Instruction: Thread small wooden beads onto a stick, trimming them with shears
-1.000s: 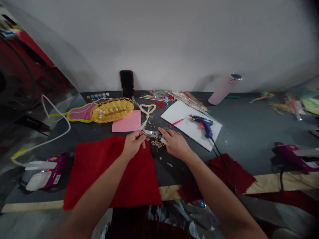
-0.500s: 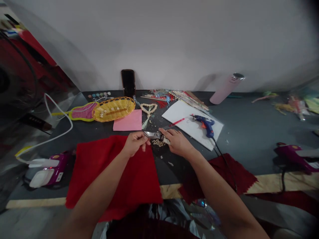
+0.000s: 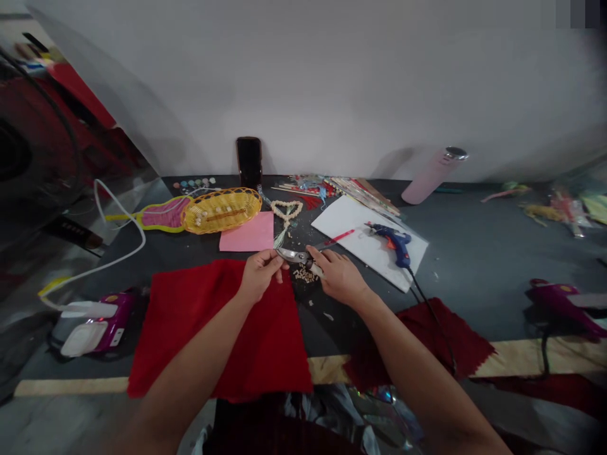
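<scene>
My right hand [image 3: 342, 273] is wrapped round the pale handles of pruning shears [image 3: 294, 255], whose metal blades point left. At the blade tips, my left hand [image 3: 262, 273] is closed in a pinch; whatever it holds is too small to make out. Below the shears, a little heap of short cut tan pieces [image 3: 305, 274] lies on the dark table. Under my left hand and forearm spreads a red cloth [image 3: 184, 322]. Just beyond the blades sits a string of pale beads [image 3: 287, 218] with a light green tassel.
A yellow woven basket [image 3: 222, 218] partly overlaps a pink paper pad [image 3: 246, 234]. To the right, a blue glue gun [image 3: 397, 243] rests on a white board [image 3: 339, 218]. A phone [image 3: 249, 161] and pink bottle [image 3: 434, 177] stand by the wall. Purple devices [image 3: 107, 319] flank the workspace.
The whole view has shifted slightly, so things appear a little further right and lower. Both hands keep the same hold at the shears.
</scene>
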A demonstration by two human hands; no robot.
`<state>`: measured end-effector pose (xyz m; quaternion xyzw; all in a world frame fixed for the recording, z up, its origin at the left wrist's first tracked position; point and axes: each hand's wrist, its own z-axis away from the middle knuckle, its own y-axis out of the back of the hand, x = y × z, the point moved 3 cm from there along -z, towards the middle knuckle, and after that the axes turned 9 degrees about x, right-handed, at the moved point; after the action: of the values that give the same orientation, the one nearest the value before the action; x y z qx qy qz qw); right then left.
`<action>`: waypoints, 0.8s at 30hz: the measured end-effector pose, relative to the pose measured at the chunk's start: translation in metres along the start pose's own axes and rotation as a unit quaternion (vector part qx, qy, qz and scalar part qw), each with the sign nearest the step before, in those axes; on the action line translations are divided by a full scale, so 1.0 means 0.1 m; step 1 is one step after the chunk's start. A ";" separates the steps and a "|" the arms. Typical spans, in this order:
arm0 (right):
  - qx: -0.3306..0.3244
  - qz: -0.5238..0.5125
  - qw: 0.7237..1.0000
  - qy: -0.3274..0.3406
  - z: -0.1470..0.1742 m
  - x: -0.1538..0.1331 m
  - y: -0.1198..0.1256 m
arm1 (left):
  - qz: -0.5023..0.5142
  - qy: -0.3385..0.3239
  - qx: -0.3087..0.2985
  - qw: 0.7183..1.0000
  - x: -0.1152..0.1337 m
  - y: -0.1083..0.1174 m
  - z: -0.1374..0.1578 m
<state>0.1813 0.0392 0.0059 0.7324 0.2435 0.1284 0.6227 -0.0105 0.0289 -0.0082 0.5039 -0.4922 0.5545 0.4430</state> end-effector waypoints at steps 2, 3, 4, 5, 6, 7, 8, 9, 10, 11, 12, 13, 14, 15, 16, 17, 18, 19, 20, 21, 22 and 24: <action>-0.003 -0.011 1.000 0.014 0.00 0.02 -0.01 | -0.007 0.006 -0.012 1.000 0.01 0.00 0.01; -0.006 -0.018 1.000 0.020 0.00 0.03 -0.01 | -0.009 0.010 -0.019 1.000 0.01 0.00 0.01; -0.010 -0.023 0.999 0.024 0.01 0.05 -0.01 | -0.009 0.017 -0.025 1.000 0.01 0.00 0.01; -0.014 -0.028 0.999 0.027 0.01 0.06 0.00 | -0.007 0.024 -0.032 0.999 0.01 0.00 0.01; -0.018 -0.032 0.999 0.028 0.01 0.07 0.00 | -0.005 0.033 -0.040 0.999 0.01 0.00 0.01; -0.020 -0.035 0.999 0.028 0.01 0.08 0.01 | -0.003 0.040 -0.049 0.998 0.00 -0.01 0.01; -0.021 -0.037 0.999 0.028 0.00 0.08 0.02 | -0.001 0.047 -0.057 0.997 0.00 -0.01 0.01; -0.023 -0.038 0.999 0.028 0.00 0.08 0.03 | 0.001 0.052 -0.064 0.997 -0.01 -0.01 0.01; -0.027 -0.037 0.999 0.027 0.00 0.06 0.04 | 0.002 0.054 -0.066 0.996 -0.02 0.00 0.01; -0.032 -0.033 0.999 0.025 0.00 0.04 0.05 | 0.001 0.054 -0.063 0.997 -0.03 0.00 0.00; -0.037 -0.027 0.999 0.021 0.00 0.01 0.06 | 0.000 0.053 -0.054 0.997 -0.04 0.01 -0.01; -0.043 -0.019 0.999 0.015 0.00 -0.02 0.06 | -0.003 0.049 -0.041 0.998 -0.05 0.02 -0.02; -0.048 -0.010 0.999 0.008 0.00 -0.05 0.06 | -0.006 0.045 -0.025 0.999 -0.05 0.03 -0.02; -0.048 -0.002 0.999 -0.001 0.01 -0.08 0.06 | -0.008 0.040 -0.011 0.999 -0.05 0.04 -0.03; -0.046 0.004 0.999 -0.008 0.01 -0.11 0.05 | -0.009 0.035 0.000 0.999 -0.05 0.05 -0.03; -0.041 0.007 0.999 -0.013 0.02 -0.13 0.05 | -0.008 0.031 0.009 0.999 -0.05 0.05 -0.04; -0.036 0.008 0.999 -0.015 0.03 -0.15 0.04 | -0.007 0.027 0.013 1.000 -0.05 0.05 -0.04; -0.031 0.007 0.999 -0.014 0.03 -0.16 0.03 | -0.006 0.022 0.015 1.000 -0.04 0.06 -0.03; -0.027 0.003 1.000 -0.013 0.04 -0.15 0.02 | -0.006 0.018 0.016 1.000 -0.03 0.05 -0.03; -0.025 -0.002 1.000 -0.009 0.04 -0.14 0.01 | -0.008 0.013 0.016 1.000 -0.02 0.05 -0.02; -0.024 -0.010 1.000 -0.003 0.04 -0.13 0.00 | -0.010 0.008 0.016 1.000 -0.02 0.05 -0.01; -0.023 -0.032 0.999 0.008 0.04 -0.08 -0.01 | -0.017 0.000 0.014 1.000 0.00 0.03 0.01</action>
<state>0.1758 0.0317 0.0048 0.7088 0.2692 0.1201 0.6409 -0.0136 0.0277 -0.0081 0.5182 -0.4759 0.5537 0.4454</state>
